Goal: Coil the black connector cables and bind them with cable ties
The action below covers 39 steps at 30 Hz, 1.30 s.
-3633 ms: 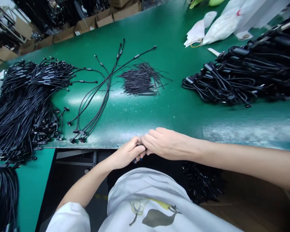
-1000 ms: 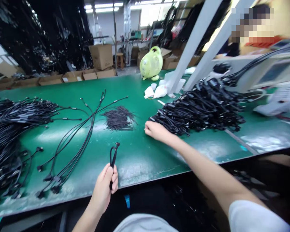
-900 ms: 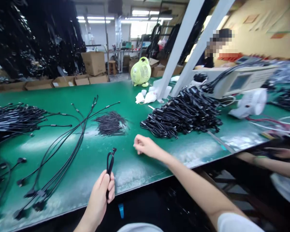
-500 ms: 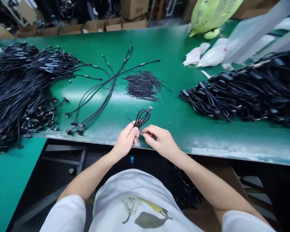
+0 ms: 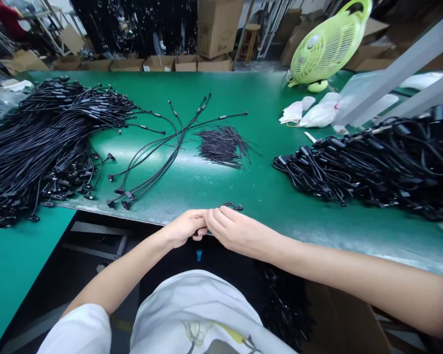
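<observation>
Just over the table's front edge, my left hand point(image 5: 187, 228) is closed on a coiled black cable point(image 5: 232, 204). Only the loop's top and a connector end show, beyond the knuckles of my right hand point(image 5: 232, 228). That hand is wrapped over the coil, its fingertips meeting those of my left hand; the thin black tie seen earlier is hidden under the fingers. Ahead lies a pile of thin black ties point(image 5: 221, 146). Left of it, several loose black cables point(image 5: 162, 167) lie crossed, with connectors at both ends.
A large heap of straight black cables point(image 5: 33, 132) covers the table's left side. Bundled black cables point(image 5: 369, 162) are heaped at the right. A green fan point(image 5: 328, 46), white plastic bags point(image 5: 321, 112) and a slanted grey post point(image 5: 398, 66) stand behind. Cardboard boxes point(image 5: 158, 63) line the far edge.
My right hand has moved over the coil and against my left hand, covering most of the cable. Both hands sit nearer the table edge, and the view has tilted up.
</observation>
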### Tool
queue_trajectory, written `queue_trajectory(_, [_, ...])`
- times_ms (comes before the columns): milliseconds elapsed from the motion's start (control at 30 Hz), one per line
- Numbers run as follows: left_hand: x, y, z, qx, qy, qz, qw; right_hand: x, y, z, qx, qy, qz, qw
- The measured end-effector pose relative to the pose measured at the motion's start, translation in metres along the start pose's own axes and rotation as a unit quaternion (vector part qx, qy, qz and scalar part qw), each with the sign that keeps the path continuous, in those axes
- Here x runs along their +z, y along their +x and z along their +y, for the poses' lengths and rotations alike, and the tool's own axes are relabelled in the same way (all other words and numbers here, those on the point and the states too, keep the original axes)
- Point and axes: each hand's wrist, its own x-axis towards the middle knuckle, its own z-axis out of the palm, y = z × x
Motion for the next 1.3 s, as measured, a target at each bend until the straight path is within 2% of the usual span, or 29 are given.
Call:
queue_trajectory(167, [0.003,0.001,-0.004,-0.077,-0.062,-0.041,0.994,-0.007,0.001,-0.006,-0.09,-0.042,-0.076,0.992])
queue_trajectory(267, [0.01,0.003,-0.003,-0.067,-0.049,-0.036,0.996,-0.009,0.001,-0.009,-0.057,0.007,-0.098,0.994])
queue_trajectory(367, [0.017,0.002,-0.004,-0.045,0.012,-0.029,0.998,-0.009,0.001,-0.012,-0.038,0.084,-0.137,0.986])
queue_trajectory(467, [0.021,-0.002,-0.005,0.0,0.133,-0.011,0.991,-0.005,0.001,-0.008,-0.048,0.156,-0.196,0.967])
queue_trajectory(533, [0.022,-0.007,-0.006,0.07,0.213,0.02,0.974,0.001,0.001,-0.001,0.01,0.211,-0.175,0.962])
queue_trajectory(600, [0.022,-0.009,-0.004,0.137,0.256,0.075,0.954,0.011,0.004,0.005,0.112,0.262,-0.135,0.949])
queue_trajectory(667, [0.019,-0.007,-0.001,0.173,0.247,0.131,0.944,0.022,0.008,0.008,0.234,0.322,-0.099,0.912])
queue_trajectory(700, [0.016,-0.004,0.001,0.181,0.223,0.147,0.947,0.028,0.01,0.007,0.298,0.363,-0.073,0.88])
queue_trajectory(767, [0.008,0.002,0.006,0.19,0.152,0.146,0.959,0.037,0.015,0.001,0.407,0.47,-0.004,0.783])
queue_trajectory(833, [-0.001,0.007,0.01,0.175,0.078,0.116,0.975,0.043,0.017,-0.009,0.454,0.578,0.057,0.676])
queue_trajectory(867, [-0.006,0.008,0.011,0.159,0.046,0.098,0.981,0.045,0.017,-0.014,0.454,0.618,0.073,0.638])
queue_trajectory(900, [-0.01,0.009,0.011,0.14,0.016,0.081,0.987,0.045,0.016,-0.018,0.444,0.644,0.079,0.618])
queue_trajectory(933, [-0.013,0.009,0.011,0.123,-0.012,0.065,0.99,0.045,0.014,-0.021,0.433,0.656,0.08,0.613])
queue_trajectory(967, [-0.015,0.008,0.01,0.112,-0.038,0.05,0.992,0.044,0.011,-0.024,0.421,0.656,0.078,0.621])
queue_trajectory(1033, [-0.016,0.008,0.01,0.103,-0.071,0.024,0.992,0.041,0.006,-0.025,0.402,0.637,0.073,0.654])
queue_trajectory(1100, [-0.015,0.009,0.01,0.099,-0.055,0.009,0.994,0.038,0.002,-0.024,0.392,0.614,0.065,0.682])
queue_trajectory(1167, [-0.015,0.011,0.013,0.103,0.002,0.0,0.995,0.036,-0.001,-0.023,0.385,0.608,0.054,0.692])
queue_trajectory(1233, [-0.016,0.011,0.017,0.121,0.063,-0.001,0.991,0.036,-0.003,-0.023,0.392,0.621,0.05,0.677])
queue_trajectory(1300, [-0.016,0.007,0.02,0.159,0.096,0.016,0.982,0.039,-0.003,-0.021,0.399,0.666,0.051,0.628])
